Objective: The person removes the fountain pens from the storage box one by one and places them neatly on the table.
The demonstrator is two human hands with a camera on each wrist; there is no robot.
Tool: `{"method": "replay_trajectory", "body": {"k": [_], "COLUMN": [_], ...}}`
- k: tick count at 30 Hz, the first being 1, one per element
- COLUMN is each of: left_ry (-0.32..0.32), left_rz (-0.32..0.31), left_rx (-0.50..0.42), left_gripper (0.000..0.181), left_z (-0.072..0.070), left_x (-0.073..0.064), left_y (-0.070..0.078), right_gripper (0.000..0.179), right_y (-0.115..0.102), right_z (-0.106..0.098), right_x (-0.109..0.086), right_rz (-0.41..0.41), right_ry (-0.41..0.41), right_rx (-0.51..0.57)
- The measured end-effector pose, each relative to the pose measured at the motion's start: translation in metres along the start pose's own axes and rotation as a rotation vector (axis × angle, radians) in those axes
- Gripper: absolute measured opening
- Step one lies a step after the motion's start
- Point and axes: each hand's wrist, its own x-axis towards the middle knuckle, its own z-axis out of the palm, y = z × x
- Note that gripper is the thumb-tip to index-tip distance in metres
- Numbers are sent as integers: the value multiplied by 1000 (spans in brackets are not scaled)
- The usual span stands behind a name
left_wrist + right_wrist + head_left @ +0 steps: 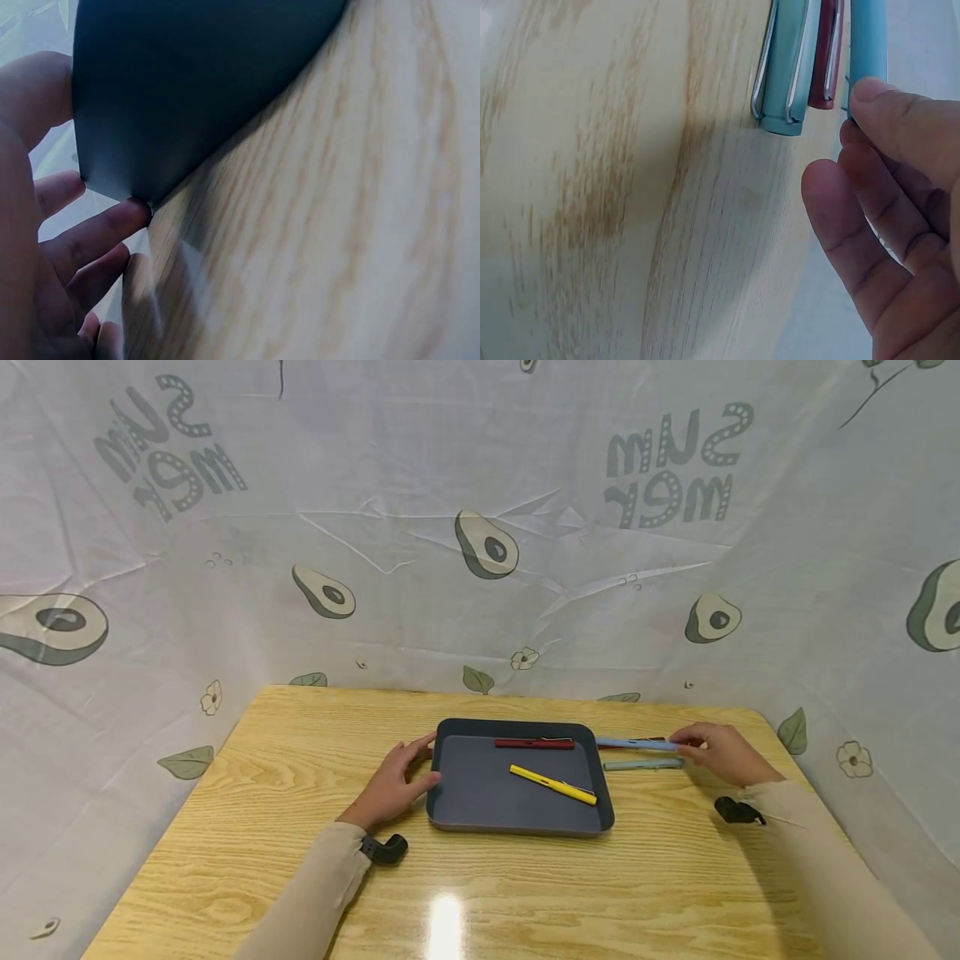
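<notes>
A dark grey tray stands on the wooden table, a dark red pen and a yellow pen lying inside it. My left hand touches the tray's left side, thumb at the rim and loosely bent fingers by the far corner. To the tray's right, my right hand pinches the end of a light blue pen between thumb and fingers. A pale green pen with a metal clip lies nearer on the table. Another red pen shows between the green and blue ones, partly hidden in the head view.
The wooden table ends at a pale printed curtain behind and at both sides. Each wrist wears a black strap mount. A bright light reflection lies on the table's near part.
</notes>
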Motion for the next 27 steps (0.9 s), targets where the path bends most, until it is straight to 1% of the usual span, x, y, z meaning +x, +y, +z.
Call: {"method": "replay_trajectory", "body": {"k": [5, 9, 22, 25, 27], "left_ry": [3, -1, -6, -9, -10], "left_rz": [18, 16, 12, 12, 10], "left_rx": [3, 1, -15, -17, -16], "left_gripper": [70, 70, 70, 70, 71], "left_z": [-1, -1, -1, -2, -2], "left_x": [-1, -2, -2, -3, -4], "left_y": [0, -1, -3, -3, -2], "right_gripper": [18, 17, 17, 17, 18], "right_y": [2, 2, -5, -6, -10], "right_z": [4, 6, 12, 12, 10], "right_x": [0, 1, -2, -2, -2], "right_rz": [-6, -3, 57, 69, 68], "right_ry": [-9, -16, -42, -31, 3], "right_rx": [-8, -20, 2, 5, 1]}}
